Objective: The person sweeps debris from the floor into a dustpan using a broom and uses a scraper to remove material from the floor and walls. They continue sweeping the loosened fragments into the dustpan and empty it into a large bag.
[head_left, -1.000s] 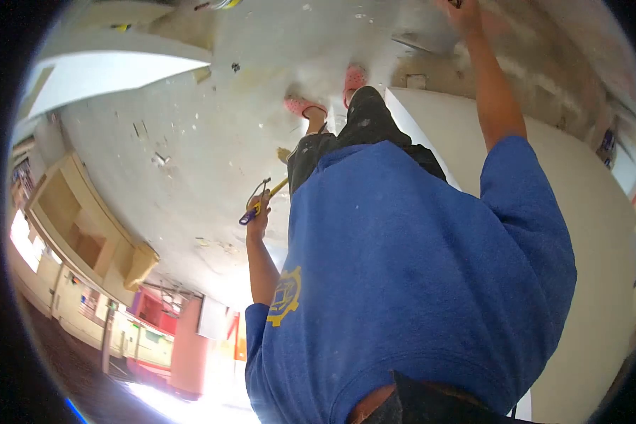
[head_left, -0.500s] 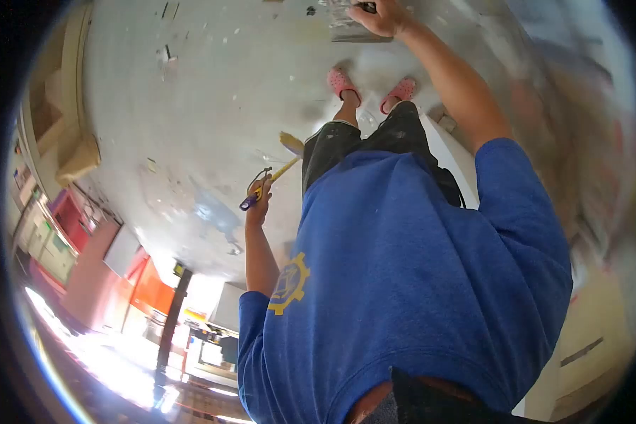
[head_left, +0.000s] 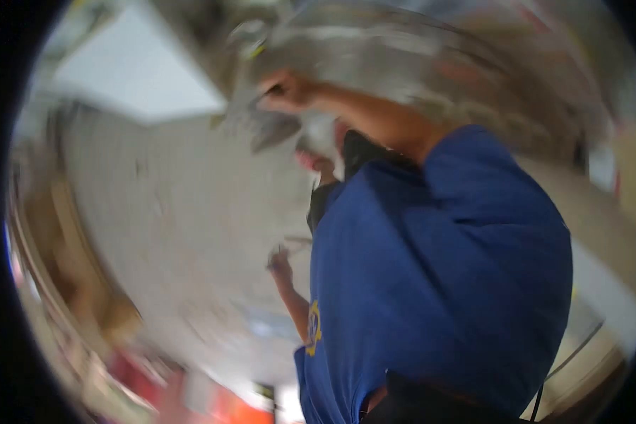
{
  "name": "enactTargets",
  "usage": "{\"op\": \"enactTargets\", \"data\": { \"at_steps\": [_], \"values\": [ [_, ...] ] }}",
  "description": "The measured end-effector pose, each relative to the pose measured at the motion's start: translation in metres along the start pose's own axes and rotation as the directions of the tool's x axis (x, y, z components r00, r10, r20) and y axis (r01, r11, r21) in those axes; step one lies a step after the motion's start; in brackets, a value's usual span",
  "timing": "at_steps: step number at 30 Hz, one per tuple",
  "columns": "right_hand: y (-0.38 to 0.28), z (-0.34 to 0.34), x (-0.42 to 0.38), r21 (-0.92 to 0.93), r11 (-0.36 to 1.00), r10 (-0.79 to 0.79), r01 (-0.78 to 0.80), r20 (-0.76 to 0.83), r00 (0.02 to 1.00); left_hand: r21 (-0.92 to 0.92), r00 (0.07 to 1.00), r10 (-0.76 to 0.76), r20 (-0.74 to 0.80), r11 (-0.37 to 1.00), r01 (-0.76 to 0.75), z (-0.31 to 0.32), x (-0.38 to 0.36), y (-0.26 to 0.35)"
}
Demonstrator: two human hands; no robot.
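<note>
Strong motion blur covers this view. My right hand [head_left: 290, 92], at the end of the outstretched arm, is closed around the dark handle of a grey flat-edged tool [head_left: 275, 131]; its exact kind is smeared. Lower down, at the left of my body, my left hand [head_left: 281, 266] grips a brush [head_left: 298, 241], which shows only as a thin blurred shape beside my shorts. The pink clogs [head_left: 308, 159] on my feet are partly hidden behind the tool and my right arm.
A large white panel [head_left: 141, 71] stands at the upper left. The grey, marked floor [head_left: 191, 198] spreads below it. Brown wooden boards [head_left: 85, 247] run along the left side. Red and orange things [head_left: 240, 410] are blurred at the bottom. A pale bluish patch [head_left: 272, 325] lies on the floor.
The view has swung round, bringing in the white panel. My right hand with the grey tool is now farther left in view and lower. Both hands keep their hold.
</note>
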State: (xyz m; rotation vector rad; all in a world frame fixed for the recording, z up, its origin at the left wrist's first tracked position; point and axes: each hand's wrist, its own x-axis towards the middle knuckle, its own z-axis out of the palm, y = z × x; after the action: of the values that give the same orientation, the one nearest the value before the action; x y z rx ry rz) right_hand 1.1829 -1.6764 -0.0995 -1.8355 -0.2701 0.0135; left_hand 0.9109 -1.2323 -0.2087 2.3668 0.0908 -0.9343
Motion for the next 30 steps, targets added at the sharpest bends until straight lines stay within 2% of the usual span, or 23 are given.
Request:
{"op": "enactTargets", "data": {
  "at_steps": [1,2,3,4,6,8,11,13,15,16,17,20,23,25,26,27,29,30],
  "values": [
    [-0.022,-0.016,-0.011,0.077,0.995,0.071,-0.062,-0.118,0.990,-0.018,0.995,-0.079,0.062,0.997,0.081,-0.002,0.022,-0.007],
    [-0.029,-0.029,-0.024,-0.001,0.999,0.047,-0.049,-0.260,0.964,-0.126,0.992,-0.094,0.089,0.986,0.105,-0.019,0.032,0.047],
    [-0.033,-0.043,-0.040,0.044,0.991,0.137,-0.130,-0.333,0.933,-0.235,0.985,-0.130,0.110,0.960,0.153,-0.036,0.031,0.106],
    [-0.035,-0.058,-0.052,0.105,0.977,0.212,-0.186,-0.387,0.898,-0.230,0.984,-0.090,0.153,0.965,0.124,-0.039,0.051,0.126],
    [-0.038,-0.094,-0.088,0.077,0.978,0.206,-0.193,-0.508,0.837,-0.239,0.975,-0.031,0.219,0.967,0.084,-0.046,0.091,0.166],
    [-0.036,-0.127,-0.129,0.052,0.975,0.200,-0.217,-0.636,0.745,-0.036,0.957,0.110,0.270,0.994,-0.104,-0.049,0.127,0.232],
    [-0.022,-0.177,-0.184,0.049,0.963,0.191,-0.265,-0.818,0.543,0.267,0.884,0.307,0.353,0.873,-0.409,-0.036,0.176,0.336],
    [-0.009,-0.208,-0.222,0.085,0.957,0.196,-0.276,-0.893,0.406,0.296,0.802,0.412,0.432,0.775,-0.558,-0.012,0.182,0.420],
    [-0.004,-0.230,-0.257,0.158,0.941,0.230,-0.298,-0.947,0.225,0.312,0.706,0.457,0.541,0.670,-0.673,0.005,0.169,0.499],
    [-0.002,-0.247,-0.273,0.180,0.931,0.236,-0.317,-0.960,0.147,0.280,0.652,0.471,0.594,0.639,-0.717,0.021,0.163,0.534],
    [0.001,-0.261,-0.293,0.182,0.883,0.247,-0.432,-0.964,0.098,0.340,0.572,0.552,0.607,0.470,-0.815,0.040,0.160,0.567],
    [-0.004,-0.282,-0.331,0.314,0.859,0.283,-0.404,-0.950,-0.136,0.234,0.473,0.505,0.722,0.464,-0.854,0.082,0.134,0.659],
    [-0.006,-0.305,-0.370,0.361,0.808,0.240,-0.465,-0.923,-0.300,0.207,0.292,0.562,0.774,0.212,-0.955,0.123,0.126,0.731],
    [-0.009,-0.316,-0.395,0.403,0.812,0.182,-0.422,-0.862,-0.474,0.359,0.260,0.617,0.743,-0.038,-0.933,0.148,0.114,0.771],
    [0.010,-0.323,-0.414,0.476,0.779,0.188,-0.409,-0.799,-0.571,0.434,0.246,0.643,0.725,-0.149,-0.889,0.158,0.112,0.788],
    [0.029,-0.327,-0.431,0.550,0.748,0.200,-0.372,-0.721,-0.663,0.370,0.177,0.588,0.789,-0.225,-0.901,0.176,0.142,0.799],
    [-0.020,-0.348,-0.453,0.591,0.718,0.222,-0.367,-0.695,-0.684,0.194,0.119,0.576,0.809,-0.070,-0.978,0.194,0.128,0.850],
    [-0.037,-0.357,-0.451,0.585,0.726,0.154,-0.362,-0.650,-0.744,0.099,0.098,0.568,0.817,0.029,-0.995,0.203,0.124,0.869]
  ]
}}
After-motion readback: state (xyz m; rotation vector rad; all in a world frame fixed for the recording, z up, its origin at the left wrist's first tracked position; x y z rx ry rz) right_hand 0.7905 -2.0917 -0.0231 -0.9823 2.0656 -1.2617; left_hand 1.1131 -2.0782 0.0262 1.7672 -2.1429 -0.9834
